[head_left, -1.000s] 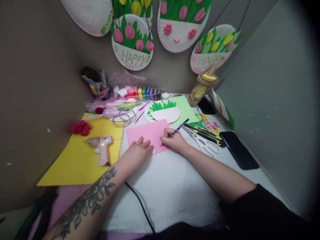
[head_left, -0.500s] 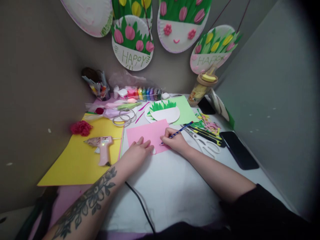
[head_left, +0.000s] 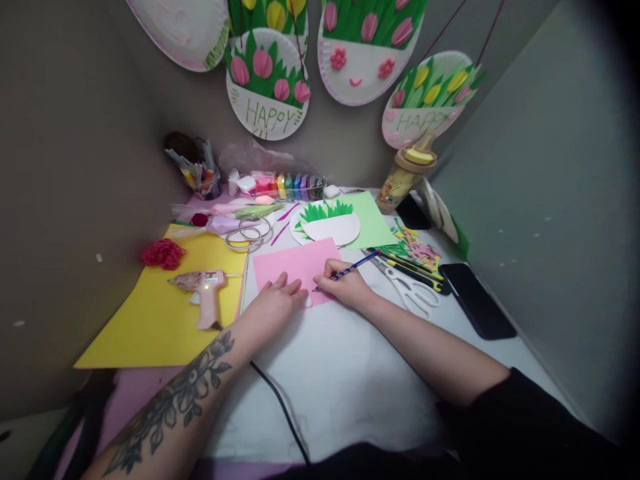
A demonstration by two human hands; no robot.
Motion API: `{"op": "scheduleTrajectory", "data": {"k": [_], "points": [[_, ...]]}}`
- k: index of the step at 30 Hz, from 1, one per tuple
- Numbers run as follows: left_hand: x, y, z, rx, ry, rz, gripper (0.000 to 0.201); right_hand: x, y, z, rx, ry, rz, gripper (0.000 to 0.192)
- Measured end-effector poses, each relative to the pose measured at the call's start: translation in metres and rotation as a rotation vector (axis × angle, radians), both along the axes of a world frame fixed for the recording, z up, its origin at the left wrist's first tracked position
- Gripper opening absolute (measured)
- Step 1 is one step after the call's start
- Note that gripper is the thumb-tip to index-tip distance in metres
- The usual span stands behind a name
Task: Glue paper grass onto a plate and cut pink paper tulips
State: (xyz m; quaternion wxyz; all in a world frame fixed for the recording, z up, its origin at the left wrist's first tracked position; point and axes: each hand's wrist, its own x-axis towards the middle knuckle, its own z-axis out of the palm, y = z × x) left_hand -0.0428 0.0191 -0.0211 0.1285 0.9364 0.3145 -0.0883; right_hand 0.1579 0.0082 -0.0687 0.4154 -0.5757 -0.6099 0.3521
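Right hand (head_left: 346, 285) gripping pencil (head_left: 350, 267), left hand (head_left: 274, 305) (flat) on pink paper (head_left: 290, 265)

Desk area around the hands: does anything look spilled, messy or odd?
Mostly orderly. One untidy spot: a heap of paper scraps lies loose beside the scissors. The right hand holds a pencil on the pink paper, and the left hand presses it flat.

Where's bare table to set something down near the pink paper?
Free: the white table this side of the pink paper, between both forearms; also yellow sheet below the glue gun. Crowded: scissors and scraps to the right, supplies behind.
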Motion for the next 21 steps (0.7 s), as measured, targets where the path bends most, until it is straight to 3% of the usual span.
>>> {"op": "scheduleTrajectory", "data": {"k": [21], "points": [[-0.0009, 0.0007, -0.0019, 0.009, -0.007, -0.013, 0.039, -0.0018, -0.0012, 0.0007, 0.026, -0.007, -0.041, 0.029]]}}
